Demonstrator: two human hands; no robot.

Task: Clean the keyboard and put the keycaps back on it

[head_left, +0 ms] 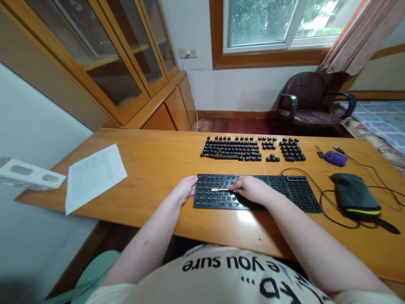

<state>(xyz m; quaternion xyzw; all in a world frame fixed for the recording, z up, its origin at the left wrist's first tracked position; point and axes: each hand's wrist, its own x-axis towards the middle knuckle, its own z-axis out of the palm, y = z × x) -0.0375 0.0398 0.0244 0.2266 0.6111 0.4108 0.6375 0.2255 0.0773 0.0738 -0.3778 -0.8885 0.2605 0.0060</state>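
Observation:
A black keyboard base (253, 203) without its keycaps lies flat on the wooden desk, its switch posts showing in rows. My left hand (186, 188) grips the base's left edge, fingers close together at the upper corner. In a pinch, my right hand (251, 188) holds a thin pale cotton swab (220, 189) over the key rows, its thicker end pointing left. Whether the tip touches the base I cannot tell. Behind the base, the removed black keycaps (232, 148) are laid out in keyboard order.
Printed paper (95, 175) and a white plastic object (30, 173) are at the left. On the right lie a grey cloth pouch (356, 194), a purple bundle (336, 158) and looping black cable (322, 198). A chair (305, 97) stands beyond the desk.

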